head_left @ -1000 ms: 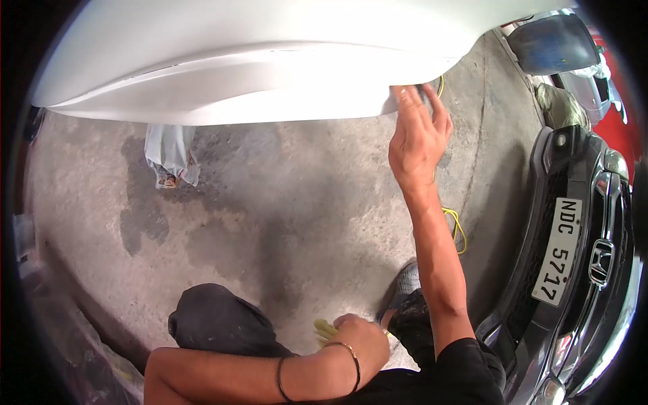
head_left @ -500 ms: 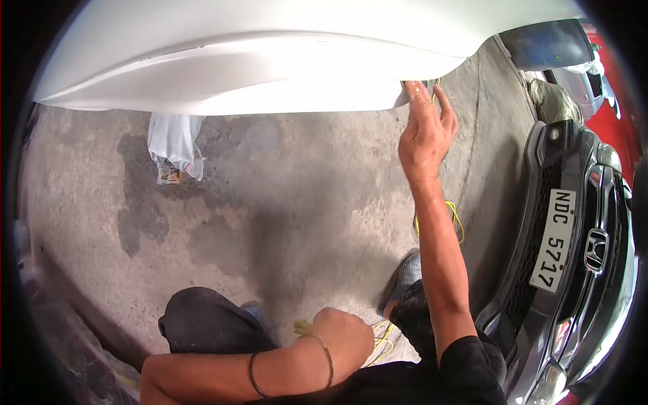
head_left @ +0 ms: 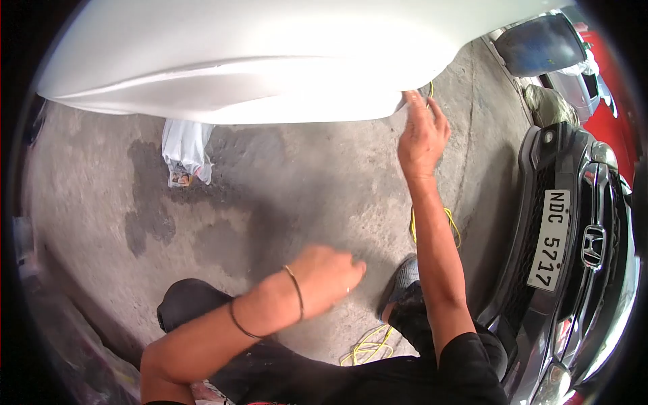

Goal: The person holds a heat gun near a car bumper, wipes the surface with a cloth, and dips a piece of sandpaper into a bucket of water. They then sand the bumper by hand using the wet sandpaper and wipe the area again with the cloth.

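A large white car body panel (head_left: 324, 94), which looks like a bumper, spans the top of the view. My right hand (head_left: 423, 138) reaches up to its lower right corner, fingertips touching the edge and fingers mostly stretched and apart. Part of the index finger is hidden at that edge. Lower down, in front of my body, my left hand (head_left: 327, 273) is closed with its fingers curled, slightly smeared by motion. What it holds, if anything, cannot be made out. Two thin bracelets (head_left: 295, 290) circle the left wrist and forearm.
A white plastic bag (head_left: 187, 148) lies on the stained concrete floor (head_left: 310, 182). Yellow cord (head_left: 368, 345) is coiled near my shoe (head_left: 407, 277). At right stands a dark Honda car front (head_left: 574, 229); beyond it are a blue drum (head_left: 540, 46) and a red car (head_left: 611, 128).
My left hand has moved up and away from my body, over the floor. My right hand stays at the panel's corner. The view has shifted slightly.
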A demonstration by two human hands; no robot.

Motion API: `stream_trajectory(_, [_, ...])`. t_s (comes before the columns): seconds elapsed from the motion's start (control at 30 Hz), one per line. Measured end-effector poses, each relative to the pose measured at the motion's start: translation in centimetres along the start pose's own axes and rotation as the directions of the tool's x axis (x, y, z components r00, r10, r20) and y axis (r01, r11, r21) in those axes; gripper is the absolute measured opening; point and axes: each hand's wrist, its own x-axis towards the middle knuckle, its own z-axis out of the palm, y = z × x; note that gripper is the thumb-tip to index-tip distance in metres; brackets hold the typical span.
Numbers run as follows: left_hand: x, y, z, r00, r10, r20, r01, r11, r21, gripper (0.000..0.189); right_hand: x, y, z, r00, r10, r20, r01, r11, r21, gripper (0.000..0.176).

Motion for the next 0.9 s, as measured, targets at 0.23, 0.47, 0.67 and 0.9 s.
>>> stream_trajectory(0.23, [11.9, -5.8, -7.6, 0.722, 0.468, -0.509, -0.030, 0.757, 0.653, 0.013, -8.3, 4.8, -3.6, 0.882, 0.462, 0.095, -0.464, 0.813, 0.351, 0.032])
stream_trajectory(0.47, [18.5, -10.8, -7.3, 0.750, 0.547, -0.372, -0.032, 0.592, 0.805, 0.014, -17.2, 4.0, -6.9, 0.764, 0.629, 0.145, -0.595, 0.600, 0.535, 0.033])
stream_trajectory(0.67, [28.6, -9.3, -7.5, 0.874, 0.252, -0.415, 0.260, 0.479, 0.838, 0.017, -17.3, 3.6, -7.8, 0.712, 0.674, 0.197, -0.601, 0.440, 0.667, 0.033])
stream_trajectory(0.9, [13.4, -9.5, -6.7, 0.798, 0.346, -0.493, 0.136, 0.694, 0.707, 0.019, -12.1, 0.5, -8.6, 0.396, 0.537, 0.745, -0.520, -0.538, 0.664, 0.046])
